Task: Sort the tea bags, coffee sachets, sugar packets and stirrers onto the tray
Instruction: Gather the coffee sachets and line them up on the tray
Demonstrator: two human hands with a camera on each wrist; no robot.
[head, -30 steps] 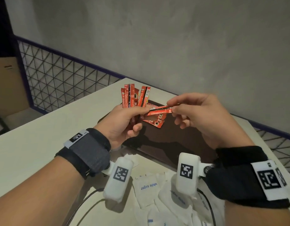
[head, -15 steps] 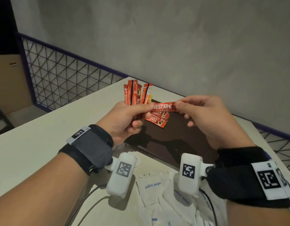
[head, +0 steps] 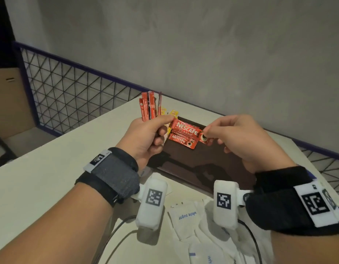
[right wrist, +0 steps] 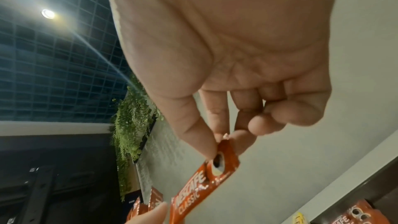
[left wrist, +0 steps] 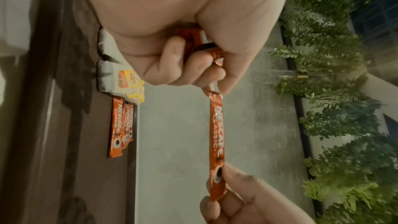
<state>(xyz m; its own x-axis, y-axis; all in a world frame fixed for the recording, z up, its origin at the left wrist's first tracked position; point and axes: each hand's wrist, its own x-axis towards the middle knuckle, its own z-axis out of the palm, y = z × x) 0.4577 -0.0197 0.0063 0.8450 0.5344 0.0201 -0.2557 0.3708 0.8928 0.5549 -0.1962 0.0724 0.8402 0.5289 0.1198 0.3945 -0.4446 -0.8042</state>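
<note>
My left hand (head: 163,122) grips a bunch of red coffee sachets (head: 148,107) that stand upright out of the fist. Its thumb and finger also pinch the left end of one more coffee sachet (head: 185,128), which lies level with its label up. My right hand (head: 207,131) pinches the right end of that sachet (right wrist: 200,186). It hangs stretched between both hands (left wrist: 216,135) above the dark brown tray (head: 203,164). Two or three more sachets (head: 182,141) lie on the tray below, beside tea bags with yellow tags (left wrist: 120,77).
White sugar packets (head: 185,216) lie scattered on the pale table (head: 50,168) between my wrists, with a black cable (head: 115,229) across them. A wire mesh railing (head: 69,98) borders the table at left and right. A grey wall stands just behind the tray.
The sachet between my hands has turned from edge-on to label-up. My right fingers have slid out to its right end. The bunch in my left hand has closed up from a fan.
</note>
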